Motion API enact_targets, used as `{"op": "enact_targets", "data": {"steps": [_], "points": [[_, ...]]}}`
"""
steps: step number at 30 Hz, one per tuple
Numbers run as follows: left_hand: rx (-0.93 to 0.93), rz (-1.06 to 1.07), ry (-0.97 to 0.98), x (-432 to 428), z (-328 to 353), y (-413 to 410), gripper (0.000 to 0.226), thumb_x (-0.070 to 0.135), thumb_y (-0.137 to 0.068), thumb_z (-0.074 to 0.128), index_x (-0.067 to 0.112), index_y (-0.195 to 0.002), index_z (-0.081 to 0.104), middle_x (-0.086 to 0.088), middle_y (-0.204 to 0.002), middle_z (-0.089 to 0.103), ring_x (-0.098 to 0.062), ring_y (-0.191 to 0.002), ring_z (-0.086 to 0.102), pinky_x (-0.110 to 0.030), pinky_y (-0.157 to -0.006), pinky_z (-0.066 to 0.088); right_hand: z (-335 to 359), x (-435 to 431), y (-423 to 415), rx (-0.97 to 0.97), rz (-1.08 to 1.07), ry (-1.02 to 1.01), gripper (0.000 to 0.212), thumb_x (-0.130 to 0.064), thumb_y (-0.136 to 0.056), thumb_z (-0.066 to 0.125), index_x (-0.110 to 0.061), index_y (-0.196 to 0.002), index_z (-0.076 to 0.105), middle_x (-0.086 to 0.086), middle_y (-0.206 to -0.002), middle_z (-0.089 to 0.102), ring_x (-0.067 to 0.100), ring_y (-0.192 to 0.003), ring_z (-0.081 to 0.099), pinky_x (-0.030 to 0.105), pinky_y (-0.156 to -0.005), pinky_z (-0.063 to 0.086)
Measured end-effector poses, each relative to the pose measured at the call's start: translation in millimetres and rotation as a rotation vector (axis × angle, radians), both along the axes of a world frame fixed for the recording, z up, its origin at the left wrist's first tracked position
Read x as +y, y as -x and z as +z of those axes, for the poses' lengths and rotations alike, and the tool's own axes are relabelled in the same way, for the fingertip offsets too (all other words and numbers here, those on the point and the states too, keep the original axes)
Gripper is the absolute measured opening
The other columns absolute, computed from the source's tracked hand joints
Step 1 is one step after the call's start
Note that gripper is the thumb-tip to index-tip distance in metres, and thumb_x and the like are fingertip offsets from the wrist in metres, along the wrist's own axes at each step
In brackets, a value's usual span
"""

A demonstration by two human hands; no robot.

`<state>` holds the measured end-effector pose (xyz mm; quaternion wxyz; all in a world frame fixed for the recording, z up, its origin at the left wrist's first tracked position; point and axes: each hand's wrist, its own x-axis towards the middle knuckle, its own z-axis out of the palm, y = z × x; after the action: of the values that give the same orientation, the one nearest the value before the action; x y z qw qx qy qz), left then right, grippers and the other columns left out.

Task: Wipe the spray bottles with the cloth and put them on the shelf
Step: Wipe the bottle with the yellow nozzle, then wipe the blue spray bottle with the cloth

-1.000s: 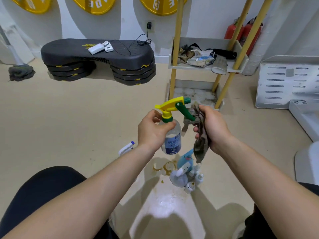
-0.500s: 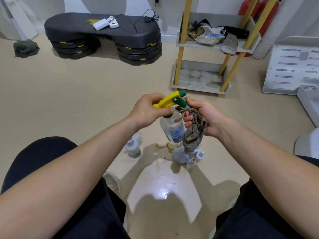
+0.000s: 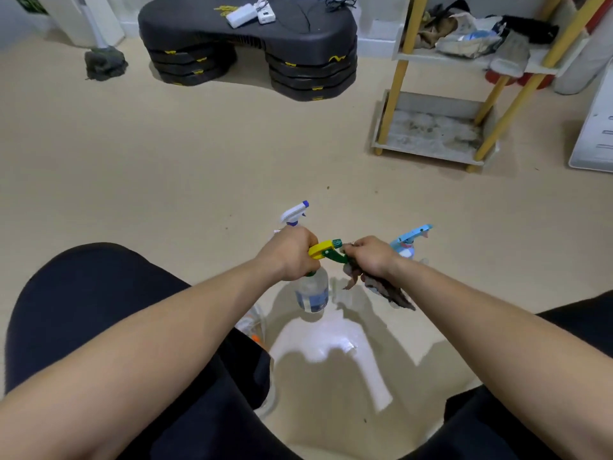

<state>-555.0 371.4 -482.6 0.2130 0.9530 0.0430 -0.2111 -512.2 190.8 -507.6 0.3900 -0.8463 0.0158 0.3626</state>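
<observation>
My left hand [image 3: 292,252] grips the neck of a clear spray bottle [image 3: 312,290] with a yellow and green trigger head, held upright above the floor. My right hand [image 3: 371,257] holds a dark brownish cloth [image 3: 388,292] bunched against the green trigger; the cloth's tail hangs below my wrist. A spray bottle with a white and purple head [image 3: 294,213] stands on the floor behind my left hand. Another with a light blue head [image 3: 411,239] stands behind my right hand. The shelf [image 3: 431,154], with yellow posts, stands at the far right; its lowest tray is dirty.
A stack of black step platforms [image 3: 252,44] with small white devices and cables lies at the back. A mop head [image 3: 104,63] sits at the far left. The shelf's middle tray [image 3: 537,64] holds rags and bags. My dark-clad knees frame the lower view.
The view has tilted downward and my hands sit lower and closer to the floor. The cloth stays on the trigger head; the white-purple and blue bottles now show behind my hands.
</observation>
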Motion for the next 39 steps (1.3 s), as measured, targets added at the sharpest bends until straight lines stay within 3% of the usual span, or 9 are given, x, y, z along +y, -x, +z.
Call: {"op": "enact_targets", "data": {"steps": [3,6,10,17,23,27,30,33,39], "points": [[0.027,-0.045,-0.072,7,-27,9,0.006,0.012,-0.077,0.063,0.013,-0.074,0.058,-0.013,-0.078,0.057,-0.03,-0.075,0.053,-0.029,-0.053,0.031,-29,16,10,-0.014,0.085,0.073,0.039,-0.034,-0.103,0.043,-0.008,-0.085,0.065,0.001,-0.061,0.072,0.015,-0.037,0.055,0.028,-0.048,0.044],[0.033,-0.025,-0.112,17,-51,11,0.006,0.012,-0.084,0.06,0.016,-0.083,0.057,-0.007,-0.08,0.05,-0.031,-0.081,0.053,-0.03,-0.055,0.03,-50,28,17,0.009,0.078,0.057,0.042,-0.039,-0.103,0.04,-0.007,-0.09,0.064,0.01,-0.084,0.077,0.025,-0.051,0.06,0.027,-0.049,0.047],[0.036,0.03,-0.12,25,-79,8,0.008,0.012,-0.09,0.057,0.017,-0.096,0.059,-0.005,-0.088,0.047,-0.029,-0.081,0.048,-0.029,-0.06,0.031,-68,35,16,0.014,0.103,0.077,0.049,-0.047,-0.102,0.039,-0.006,-0.101,0.065,0.013,-0.099,0.076,0.032,-0.076,0.059,0.039,-0.069,0.05],[0.002,0.17,-0.026,19,-116,2,0.007,0.011,-0.085,0.06,0.016,-0.083,0.055,-0.007,-0.085,0.051,-0.03,-0.077,0.049,-0.029,-0.058,0.028,-78,33,8,0.055,0.083,0.059,0.048,-0.047,-0.102,0.04,-0.005,-0.101,0.064,0.013,-0.101,0.075,0.03,-0.076,0.056,0.039,-0.069,0.048],[0.009,0.243,0.045,17,-128,-4,0.011,0.013,-0.086,0.059,0.023,-0.09,0.059,-0.006,-0.091,0.063,-0.029,-0.083,0.056,-0.03,-0.064,0.038,-86,24,4,0.11,0.035,-0.011,0.038,-0.04,-0.101,0.044,-0.007,-0.1,0.064,0.011,-0.094,0.077,0.029,-0.063,0.062,0.038,-0.064,0.053],[-0.012,0.189,-0.03,10,-124,-4,0.029,0.022,-0.09,0.059,0.028,-0.119,0.059,-0.005,-0.108,0.066,-0.029,-0.095,0.058,-0.033,-0.069,0.044,-86,15,4,0.092,-0.025,-0.041,0.034,-0.035,-0.102,0.047,-0.01,-0.083,0.061,0.014,-0.081,0.073,0.028,-0.062,0.062,0.043,-0.066,0.055],[-0.088,0.19,-0.091,3,-113,-2,0.048,0.023,-0.091,0.06,0.027,-0.138,0.05,-0.006,-0.127,0.061,-0.031,-0.114,0.056,-0.037,-0.078,0.048,-71,8,3,0.03,-0.061,-0.067,0.029,-0.029,-0.101,0.05,-0.013,-0.078,0.055,0.008,-0.071,0.069,0.023,-0.055,0.057,0.034,-0.058,0.051],[-0.232,0.184,-0.142,-11,-91,-6,0.05,0.016,-0.089,0.059,0.023,-0.139,0.052,-0.006,-0.129,0.061,-0.031,-0.117,0.055,-0.037,-0.075,0.044,-47,-3,-2,-0.043,-0.129,-0.114,0.032,-0.028,-0.1,0.053,-0.013,-0.071,0.055,0.005,-0.065,0.069,0.022,-0.051,0.056,0.029,-0.052,0.047],[-0.297,0.169,0.089,-50,-65,-25,0.036,0.023,-0.092,0.06,0.021,-0.128,0.057,0.001,-0.127,0.059,-0.023,-0.113,0.056,-0.041,-0.085,0.052,-6,-47,-23,-0.194,-0.37,-0.157,0.031,-0.037,-0.093,0.056,-0.015,-0.071,0.06,0.004,-0.063,0.065,0.022,-0.057,0.058,0.03,-0.062,0.047]]}}
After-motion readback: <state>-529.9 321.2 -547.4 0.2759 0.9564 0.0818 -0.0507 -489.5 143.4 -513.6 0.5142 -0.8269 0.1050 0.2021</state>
